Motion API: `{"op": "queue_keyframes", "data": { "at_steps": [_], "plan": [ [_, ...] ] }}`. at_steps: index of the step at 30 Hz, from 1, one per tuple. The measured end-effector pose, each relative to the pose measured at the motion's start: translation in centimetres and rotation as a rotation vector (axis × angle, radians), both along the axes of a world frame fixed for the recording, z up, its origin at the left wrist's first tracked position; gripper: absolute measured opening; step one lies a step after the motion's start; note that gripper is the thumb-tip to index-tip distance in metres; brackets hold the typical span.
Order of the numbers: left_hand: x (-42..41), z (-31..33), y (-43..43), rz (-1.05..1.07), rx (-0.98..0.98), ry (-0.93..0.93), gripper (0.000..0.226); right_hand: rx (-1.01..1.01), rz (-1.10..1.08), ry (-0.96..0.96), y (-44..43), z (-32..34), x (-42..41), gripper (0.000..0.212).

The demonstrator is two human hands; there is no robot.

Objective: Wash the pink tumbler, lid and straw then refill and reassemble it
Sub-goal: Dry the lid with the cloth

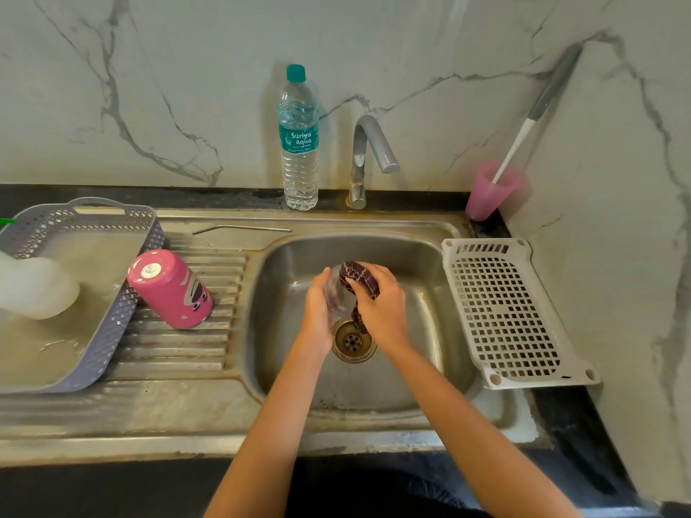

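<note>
The pink tumbler [170,289] stands upside down on the ribbed drainboard, leaning against a grey basket. A metal straw [241,229] lies on the drainboard near the back edge. Over the sink bowl [411,263], my left hand [318,312] holds the clear lid [336,293]. My right hand [381,304] presses a dark maroon patterned cloth [359,280] against the lid; a tail of the cloth hangs toward the drain [352,340].
A water bottle [299,140] and the tap [368,155] stand behind the sink. The grey basket [112,233] holds a white container [35,286]. A white perforated tray [508,312] lies at the right, and a pink cup [491,192] with a brush stands in the corner.
</note>
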State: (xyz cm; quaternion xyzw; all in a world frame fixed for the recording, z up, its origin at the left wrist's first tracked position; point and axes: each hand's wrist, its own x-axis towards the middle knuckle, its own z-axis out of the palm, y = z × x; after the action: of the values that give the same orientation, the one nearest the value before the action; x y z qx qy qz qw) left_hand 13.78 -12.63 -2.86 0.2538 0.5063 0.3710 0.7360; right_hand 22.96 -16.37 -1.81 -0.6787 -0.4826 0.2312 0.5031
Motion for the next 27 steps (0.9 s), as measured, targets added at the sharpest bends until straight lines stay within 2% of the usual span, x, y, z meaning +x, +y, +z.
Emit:
{"op": "queue_keyframes", "data": {
  "at_steps": [3, 4, 7, 9, 12, 16, 18, 20, 22, 24, 27],
  "plan": [
    [-0.1, -0.1, -0.4, 0.000, -0.009, 0.089, 0.047, -0.131, -0.107, 0.144, 0.9, 0.4, 0.4, 0.028],
    [0.0, 0.0, -0.5, 0.015, 0.014, 0.101, 0.044, -0.138, -0.078, 0.091, 1.2, 0.4, 0.8, 0.028],
    [0.2, 0.0, -0.4, 0.035, 0.095, 0.137, 0.037, -0.074, 0.203, -0.238, 1.6, 0.1, 1.2, 0.033],
    [0.2, -0.1, -0.3, 0.055, 0.094, 0.161, 0.037, -0.066, 0.223, -0.293, 1.6, -0.1, 1.4, 0.034],
    [0.0, -0.2, -0.4, 0.093, 0.060, 0.168, 0.033, -0.102, 0.102, -0.208, 2.0, -0.3, 2.1, 0.025],
    [-0.1, 0.7, -0.5, 0.151, 0.050, 0.059, 0.023, -0.335, 0.034, -0.063, 2.1, -1.4, 2.9, 0.037],
    [-0.2, 0.9, -0.1, 0.185, 0.064, 0.074, 0.022, -0.394, 0.054, -0.053, 1.8, -2.2, 3.0, 0.037],
    [-0.1, 0.4, 0.1, 0.173, 0.101, 0.132, 0.021, -0.334, 0.047, -0.079, 1.7, -2.1, 2.9, 0.032],
    [0.1, 0.2, -0.3, 0.113, 0.136, 0.171, 0.022, -0.182, 0.044, -0.083, 1.7, -1.2, 2.7, 0.027],
    [0.0, 0.2, -0.5, 0.063, 0.147, 0.133, 0.023, -0.078, 0.064, -0.113, 1.9, -0.6, 2.5, 0.026],
    [-0.3, 0.8, -0.3, 0.083, 0.097, 0.005, 0.029, -0.177, 0.019, -0.004, 1.8, -1.1, 2.7, 0.033]
  ]
}}
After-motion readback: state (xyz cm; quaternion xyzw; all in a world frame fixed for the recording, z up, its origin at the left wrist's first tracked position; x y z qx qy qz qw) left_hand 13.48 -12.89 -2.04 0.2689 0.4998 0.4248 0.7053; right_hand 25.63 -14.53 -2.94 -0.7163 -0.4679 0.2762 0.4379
